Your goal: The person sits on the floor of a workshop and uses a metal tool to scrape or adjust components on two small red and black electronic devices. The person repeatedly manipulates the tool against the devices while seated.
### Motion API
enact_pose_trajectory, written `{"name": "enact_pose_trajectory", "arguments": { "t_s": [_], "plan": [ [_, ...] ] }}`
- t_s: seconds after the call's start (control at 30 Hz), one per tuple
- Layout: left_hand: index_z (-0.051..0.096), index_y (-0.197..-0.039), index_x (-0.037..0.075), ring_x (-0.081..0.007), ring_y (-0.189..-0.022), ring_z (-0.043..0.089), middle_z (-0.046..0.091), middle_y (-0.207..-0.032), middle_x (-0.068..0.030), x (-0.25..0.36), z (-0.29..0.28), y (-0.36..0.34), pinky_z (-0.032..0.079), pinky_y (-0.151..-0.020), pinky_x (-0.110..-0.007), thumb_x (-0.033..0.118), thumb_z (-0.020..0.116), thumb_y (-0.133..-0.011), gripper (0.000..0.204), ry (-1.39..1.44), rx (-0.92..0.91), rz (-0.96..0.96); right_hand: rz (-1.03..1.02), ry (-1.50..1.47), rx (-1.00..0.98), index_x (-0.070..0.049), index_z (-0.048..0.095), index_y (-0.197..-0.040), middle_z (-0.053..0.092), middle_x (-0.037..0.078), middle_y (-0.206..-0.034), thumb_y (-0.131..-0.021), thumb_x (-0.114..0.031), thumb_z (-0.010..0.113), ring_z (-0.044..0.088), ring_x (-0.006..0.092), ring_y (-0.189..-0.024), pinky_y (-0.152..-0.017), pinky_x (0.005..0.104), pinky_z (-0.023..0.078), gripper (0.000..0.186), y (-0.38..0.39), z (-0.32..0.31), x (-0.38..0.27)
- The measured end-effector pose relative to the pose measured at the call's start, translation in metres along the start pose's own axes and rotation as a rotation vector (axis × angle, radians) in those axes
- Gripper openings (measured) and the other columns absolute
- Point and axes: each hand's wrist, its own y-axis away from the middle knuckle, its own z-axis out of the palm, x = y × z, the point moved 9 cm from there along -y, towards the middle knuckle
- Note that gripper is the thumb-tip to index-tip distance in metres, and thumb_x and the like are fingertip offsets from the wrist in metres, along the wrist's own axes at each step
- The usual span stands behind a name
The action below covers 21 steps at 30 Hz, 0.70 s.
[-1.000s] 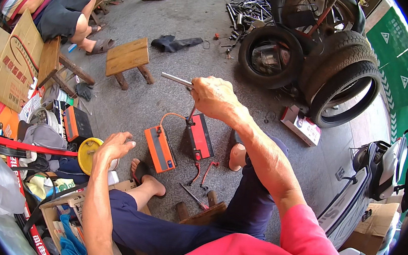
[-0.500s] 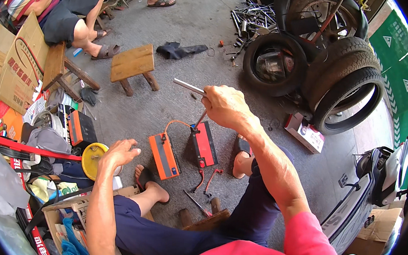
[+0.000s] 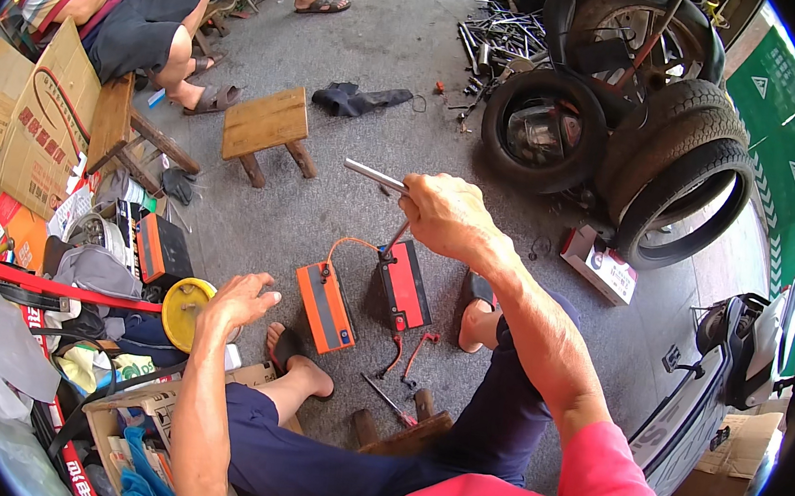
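Observation:
My right hand (image 3: pixel 451 217) is closed around a T-handle wrench (image 3: pixel 373 175); its bar sticks out to the left. The shaft slants down to a terminal at the far end of a red-topped black battery (image 3: pixel 404 292). Beside it on the left stands an orange battery (image 3: pixel 324 310) with a grey stripe. A thin orange wire (image 3: pixel 348 241) links the far ends of the two. Red leads (image 3: pixel 417 355) lie at the near end of the red-topped battery. My left hand (image 3: pixel 243 301) hovers left of the orange battery, empty, its fingers apart.
A screwdriver-like tool (image 3: pixel 388 400) lies by a low wooden stool (image 3: pixel 407 435). Another stool (image 3: pixel 265 128) stands ahead. Tyres (image 3: pixel 688 206) and loose tools (image 3: pixel 502 41) are at the far right. Clutter and a yellow lid (image 3: pixel 185 313) line the left. Two people sit far left.
The whole view has shifted slightly. My right hand is still on the wrench, whose shaft stays at the same terminal; my left hand remains near the orange battery.

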Motion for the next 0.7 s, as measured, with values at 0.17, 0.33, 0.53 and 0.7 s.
{"name": "enact_pose_trajectory", "arguments": {
  "t_s": [0.17, 0.33, 0.53, 0.7],
  "plan": [
    [0.056, -0.128, 0.003, -0.0367, -0.119, 0.056, 0.061, -0.123, -0.0235, -0.003, -0.001, -0.001, 0.043, -0.100, -0.042, 0.031, 0.058, -0.090, 0.047, 0.010, 0.016, -0.007, -0.016, 0.004, 0.003, -0.002, 0.063, -0.091, 0.065, 0.020, -0.075, -0.089, -0.018, 0.058, 0.065, 0.0386, -0.078, -0.070, 0.0482, 0.050, 0.017, 0.001, -0.003, -0.006],
    [0.056, -0.128, 0.002, -0.0368, -0.119, 0.056, 0.061, -0.122, -0.0241, -0.001, -0.001, 0.000, 0.044, -0.100, -0.043, 0.030, 0.057, -0.091, 0.047, 0.002, 0.006, 0.008, -0.030, -0.003, -0.048, -0.002, 0.062, -0.090, 0.065, 0.020, -0.075, -0.090, -0.017, 0.057, 0.065, 0.0382, -0.080, -0.071, 0.0479, 0.050, 0.016, 0.002, -0.001, -0.010],
    [0.056, -0.127, 0.001, -0.0370, -0.118, 0.057, 0.061, -0.122, -0.0245, -0.002, 0.001, -0.002, 0.044, -0.099, -0.043, 0.029, 0.057, -0.091, 0.046, 0.011, 0.005, 0.005, -0.067, 0.044, -0.105, -0.002, 0.062, -0.091, 0.066, 0.019, -0.077, -0.090, -0.018, 0.057, 0.066, 0.0376, -0.080, -0.073, 0.0472, 0.050, 0.016, 0.004, 0.006, -0.015],
    [0.055, -0.128, 0.001, -0.0375, -0.117, 0.057, 0.060, -0.122, -0.0256, -0.001, 0.004, -0.005, 0.045, -0.099, -0.043, 0.029, 0.057, -0.091, 0.047, 0.007, -0.005, 0.012, -0.129, 0.076, 0.011, -0.005, 0.063, -0.091, 0.066, 0.019, -0.078, -0.086, -0.013, 0.058, 0.067, 0.0368, -0.079, -0.071, 0.0464, 0.051, 0.011, 0.003, 0.006, -0.019]
  ]
}}
